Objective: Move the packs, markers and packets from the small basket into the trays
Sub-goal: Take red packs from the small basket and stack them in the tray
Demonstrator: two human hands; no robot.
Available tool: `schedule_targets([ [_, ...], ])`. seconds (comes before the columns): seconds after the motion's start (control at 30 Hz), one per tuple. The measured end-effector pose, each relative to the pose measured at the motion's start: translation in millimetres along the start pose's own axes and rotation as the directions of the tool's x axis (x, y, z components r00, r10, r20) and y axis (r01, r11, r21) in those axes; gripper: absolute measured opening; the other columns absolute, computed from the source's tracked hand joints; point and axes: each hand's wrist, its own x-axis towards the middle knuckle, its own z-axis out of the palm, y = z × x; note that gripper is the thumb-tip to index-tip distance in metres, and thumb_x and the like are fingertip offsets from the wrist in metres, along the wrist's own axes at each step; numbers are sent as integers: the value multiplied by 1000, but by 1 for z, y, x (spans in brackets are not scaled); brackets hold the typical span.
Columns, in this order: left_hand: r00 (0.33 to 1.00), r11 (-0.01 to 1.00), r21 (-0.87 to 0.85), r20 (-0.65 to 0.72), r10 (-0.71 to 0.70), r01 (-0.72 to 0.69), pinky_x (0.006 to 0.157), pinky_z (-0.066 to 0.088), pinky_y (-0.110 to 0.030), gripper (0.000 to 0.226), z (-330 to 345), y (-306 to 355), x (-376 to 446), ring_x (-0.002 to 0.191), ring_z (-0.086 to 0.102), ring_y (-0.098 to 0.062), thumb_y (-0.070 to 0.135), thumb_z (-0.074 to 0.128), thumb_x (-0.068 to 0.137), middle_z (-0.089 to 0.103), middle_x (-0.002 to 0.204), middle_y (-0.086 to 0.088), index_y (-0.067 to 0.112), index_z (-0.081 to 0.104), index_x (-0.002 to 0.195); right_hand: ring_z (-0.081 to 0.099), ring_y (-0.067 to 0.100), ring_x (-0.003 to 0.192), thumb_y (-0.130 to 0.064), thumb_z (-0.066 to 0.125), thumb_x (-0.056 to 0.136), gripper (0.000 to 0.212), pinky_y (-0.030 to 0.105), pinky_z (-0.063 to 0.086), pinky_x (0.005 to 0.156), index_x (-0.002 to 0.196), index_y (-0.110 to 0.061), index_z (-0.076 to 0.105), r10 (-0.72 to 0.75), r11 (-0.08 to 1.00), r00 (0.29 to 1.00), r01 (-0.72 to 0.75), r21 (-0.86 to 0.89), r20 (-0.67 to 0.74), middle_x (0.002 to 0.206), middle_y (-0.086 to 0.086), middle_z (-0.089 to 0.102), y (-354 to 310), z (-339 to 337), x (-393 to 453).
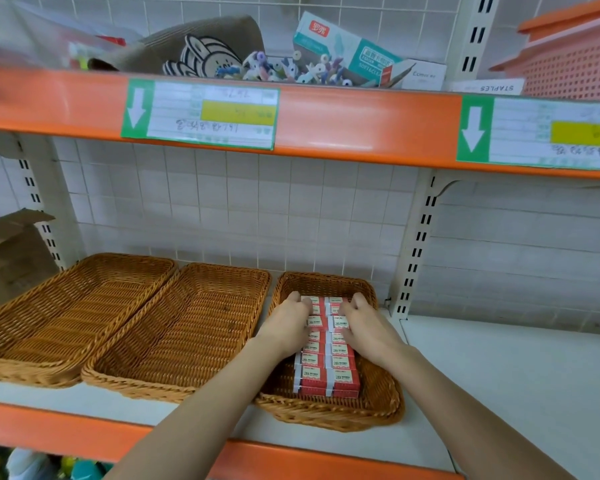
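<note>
Both hands were inside the small wicker basket (329,407), which stood on the white shelf (499,375) at the right of two larger wicker trays. The basket held red-and-white packs (329,375) marked "2B", laid in two columns from front to back. The left hand (288,323) rested on the left column toward the rear, fingers curled down over the outer edge of the packs. The right hand (364,323) lay on the right column in like manner, fingers bent over the far packs. Whether either hand had lifted a pack could not be told; the packs appeared to lie flat in the basket.

The middle tray (187,327) sat just beside the basket, and the left tray (70,306) touched it on the far side. No goods showed in either. A brown cardboard box (11,251) stood at the left end of the shelf. The orange shelf edge (361,126) above carried two green-bordered price labels (201,114).
</note>
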Motion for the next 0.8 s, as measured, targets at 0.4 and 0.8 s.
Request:
schedule_targets([
  [0.4, 992, 985, 141, -51, 113, -105, 88, 46, -28, 26, -2, 0, -4, 110, 49, -20, 18, 56, 94, 51, 119, -5, 12, 57, 119, 56, 19, 97, -19, 44, 100, 22, 32, 50, 81, 120, -15, 51, -20, 999, 1000, 20, -34, 1, 124, 3, 46, -6, -4, -3],
  [0.8, 973, 959, 268, 228, 30, -93, 100, 43, -38, 42, -8, 22, -24, 121, 49, -26, 34, 36, 101, 53, 132, -12, 9, 52, 130, 6, 19, 148, -50, 22, 102, 59, 46, 3, 118, 154, -24, 17, 40, 988, 962, 2, -153, 270, 162, -2, 11, -5, -13, -43],
])
